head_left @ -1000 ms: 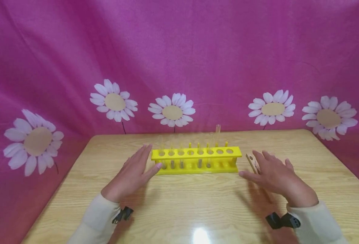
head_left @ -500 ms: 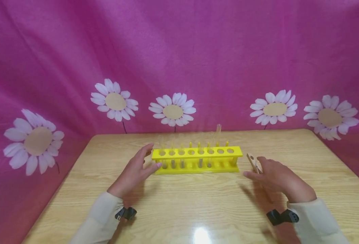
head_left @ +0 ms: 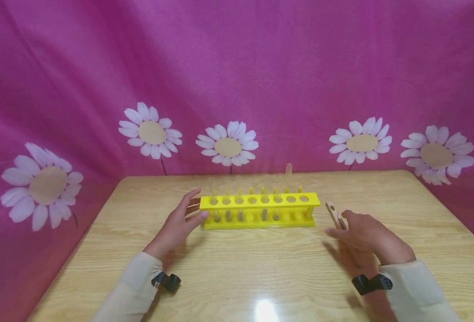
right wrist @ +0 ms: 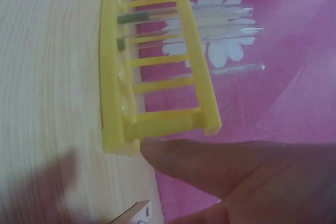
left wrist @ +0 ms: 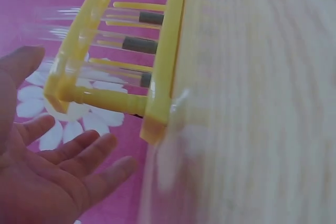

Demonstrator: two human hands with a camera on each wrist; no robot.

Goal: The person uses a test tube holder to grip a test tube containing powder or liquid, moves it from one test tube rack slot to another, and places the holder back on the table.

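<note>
A yellow test tube rack [head_left: 261,226] stands on the table with several clear test tubes in it. Dark grey matter fills the bottoms of several tubes, as a tube [left wrist: 140,44] in the left wrist view shows. My left hand [head_left: 176,227] hovers at the rack's left end, fingers spread and slightly bent, holding nothing. Beyond the rack's right end, my right hand [head_left: 367,235] is over a wooden test tube clamp [head_left: 333,214], partly hidden by the hand. In the right wrist view its thumb [right wrist: 194,161] points toward the rack's end post; no grip shows.
A lone test tube [head_left: 288,171] sits on a peg at the back of the rack. Behind the wooden table [head_left: 237,273] hangs a pink cloth [head_left: 285,80] with white flowers. A bright glare spot lies near the table's front.
Both hands' fingers have drawn in from a flatter spread. My left hand has shifted slightly, and my right hand has moved slightly away from the rack. Rack and clamp stay put.
</note>
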